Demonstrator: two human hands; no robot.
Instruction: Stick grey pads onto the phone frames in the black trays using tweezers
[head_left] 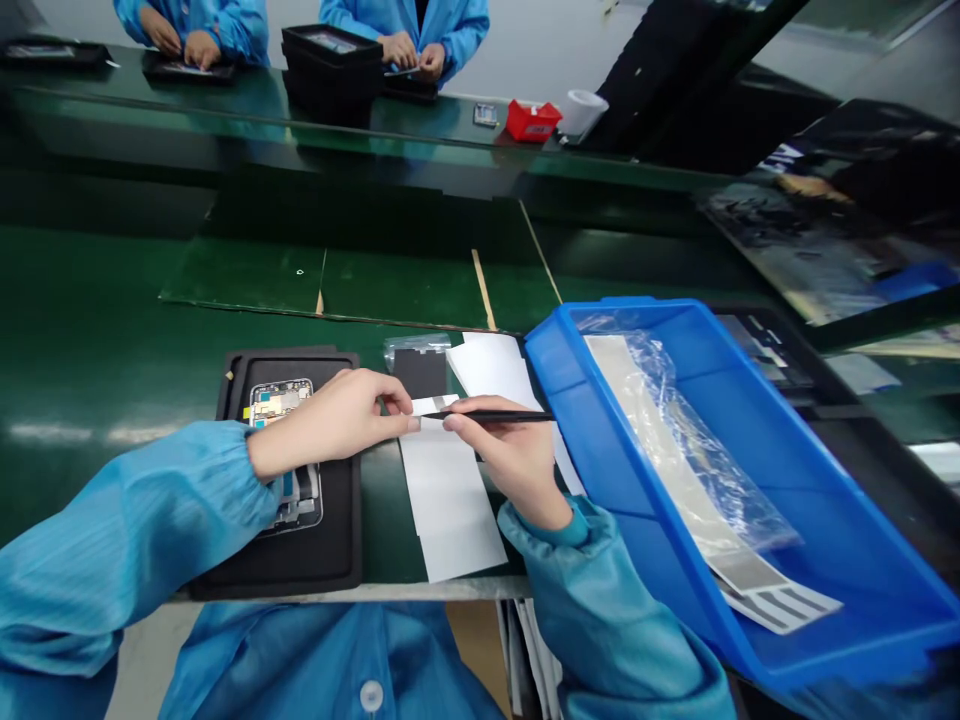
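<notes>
Right at the bottom is my own blue smock with a white button, and both sleeves come in from there. The left hand is pinching the end of a white-and-grey strip between its fingers, while the right hand grips slim black tweezers with their tips at that same strip (the two hands are basically together here, almost fingertip to fingertip). Under the left forearm sits an open phone frame with its circuit board showing, lying in a black tray on the green bench. Just right of that are loose white sheets, and a clear bag with a dark piece in it sits just above them. Off to the right, a blue plastic bin sits tilted at an angle, holding a plastic bag and a long printed strip sheet. Across the bench, two co-workers in blue are working over black trays, with a red box and a white tape roll nearby
</notes>
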